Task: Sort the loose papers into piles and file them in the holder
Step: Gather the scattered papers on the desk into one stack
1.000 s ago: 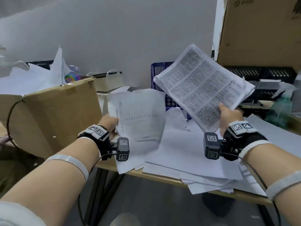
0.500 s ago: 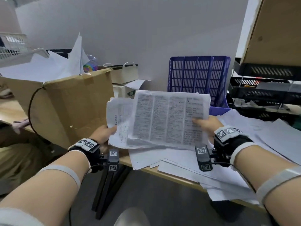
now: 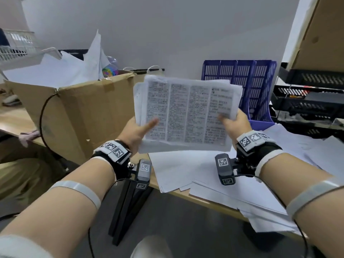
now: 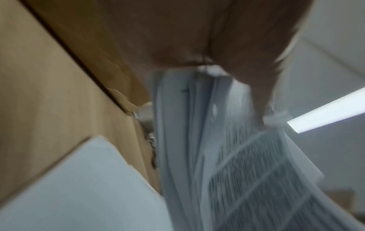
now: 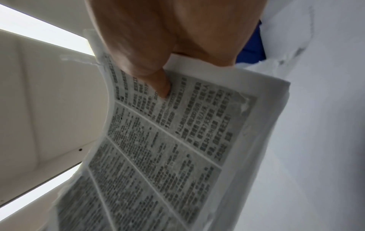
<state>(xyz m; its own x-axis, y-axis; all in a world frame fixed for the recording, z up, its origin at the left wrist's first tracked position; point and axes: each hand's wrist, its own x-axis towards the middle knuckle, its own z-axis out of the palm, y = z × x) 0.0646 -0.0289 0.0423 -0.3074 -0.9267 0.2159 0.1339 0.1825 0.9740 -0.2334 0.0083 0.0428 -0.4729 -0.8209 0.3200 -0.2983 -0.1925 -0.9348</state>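
A stack of printed sheets [image 3: 186,114] with four text columns on top is held up above the desk edge, by both hands. My left hand [image 3: 137,131] pinches its lower left edge, thumb on the front. My right hand [image 3: 232,121] pinches the lower right edge, thumb pressed on the print [image 5: 160,87]. The left wrist view shows the stack edge-on [image 4: 197,140], blurred. The blue slotted file holder [image 3: 249,86] stands behind the stack at the wall. Loose white papers [image 3: 195,174] lie spread on the desk below.
A large cardboard box [image 3: 78,116] with white sheets sticking out stands on the left. Black mesh trays [image 3: 312,101] are stacked on the right under a brown carton [image 3: 323,34]. The wooden desk edge [image 3: 208,200] runs diagonally below the papers.
The right hand brought its printed sheets left and down onto the sheets in the left hand. Both hands now hold one joined stack, raised upright in front of the holder.
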